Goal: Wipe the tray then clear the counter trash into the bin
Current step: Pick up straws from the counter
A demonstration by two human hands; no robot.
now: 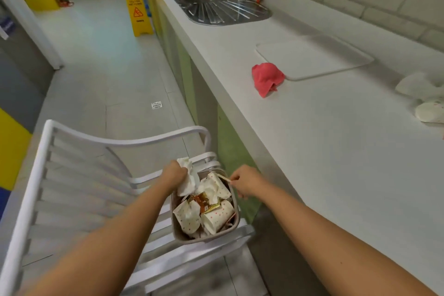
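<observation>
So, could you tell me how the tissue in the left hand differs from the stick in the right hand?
The tissue is white, crumpled and bulky; the stick is pale tan, thin and straight. The left hand grips the tissue in a fist, while the right hand pinches the stick between its fingers. Both are held over the full bin.

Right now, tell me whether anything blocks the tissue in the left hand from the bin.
Nothing visible does. The left hand holds the tissue just above the open bin; only paper cups and wrappers already inside lie beneath, piled near the rim.
</observation>
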